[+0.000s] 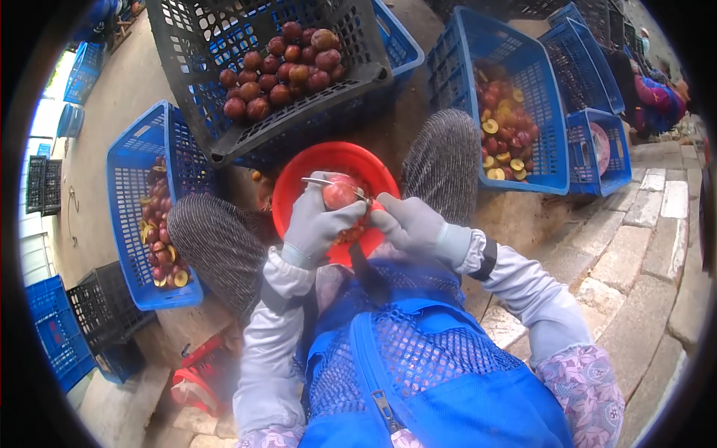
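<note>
Over a red plastic basin (385, 168) between my knees, my gloved left hand (317, 224) is closed round a reddish plum (340, 196). A thin metal strip (317, 181) shows across the top of that hand. From the right, my gloved right hand (409, 222) is closed on a small tool with a red end (376, 203) and a thin metal part that meets the plum's side. Its exact kind is hidden by my fingers. Reddish scraps (349, 234) lie in the basin beneath my hands.
Ahead, a black crate (295, 123) holds whole plums, tilted toward me. Blue crates with cut plums stand at left (134, 224) and right (549, 142). More crates (582, 67) and a person (661, 93) are at far right. A red bag-like thing (200, 381) lies lower left.
</note>
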A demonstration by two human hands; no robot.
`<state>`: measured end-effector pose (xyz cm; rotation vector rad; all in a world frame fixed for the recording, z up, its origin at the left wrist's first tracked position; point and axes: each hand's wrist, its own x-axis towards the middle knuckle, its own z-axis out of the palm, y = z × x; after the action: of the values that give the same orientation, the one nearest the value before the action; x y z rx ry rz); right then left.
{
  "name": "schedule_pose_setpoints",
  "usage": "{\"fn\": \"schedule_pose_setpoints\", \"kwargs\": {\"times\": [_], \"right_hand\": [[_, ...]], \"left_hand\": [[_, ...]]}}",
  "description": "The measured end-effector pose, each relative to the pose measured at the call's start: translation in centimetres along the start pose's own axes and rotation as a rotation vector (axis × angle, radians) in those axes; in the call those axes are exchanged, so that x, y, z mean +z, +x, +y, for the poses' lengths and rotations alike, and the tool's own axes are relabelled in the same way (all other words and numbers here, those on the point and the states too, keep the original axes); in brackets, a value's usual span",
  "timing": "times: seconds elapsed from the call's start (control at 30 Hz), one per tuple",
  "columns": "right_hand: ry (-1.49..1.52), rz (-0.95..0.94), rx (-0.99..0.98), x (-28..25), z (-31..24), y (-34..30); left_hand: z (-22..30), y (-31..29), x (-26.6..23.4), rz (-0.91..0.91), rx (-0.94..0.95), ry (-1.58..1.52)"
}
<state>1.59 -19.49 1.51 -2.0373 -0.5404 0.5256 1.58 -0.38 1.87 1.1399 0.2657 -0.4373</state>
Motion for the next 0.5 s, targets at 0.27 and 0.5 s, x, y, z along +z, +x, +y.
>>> {"fn": "schedule_pose_setpoints", "kwargs": {"times": [0.27,0.5], "right_hand": [[0.053,-0.052,-0.034,0.6,0.3,0.9],[-0.189,-0.168,-0.015,-0.7,0.8,0.5]], "left_hand": [[-2.2,-0.8,0.2,-0.100,0.023,-0.575],[-1.6,-1.1,-1.7,0.070,0.108,-0.198]]}}
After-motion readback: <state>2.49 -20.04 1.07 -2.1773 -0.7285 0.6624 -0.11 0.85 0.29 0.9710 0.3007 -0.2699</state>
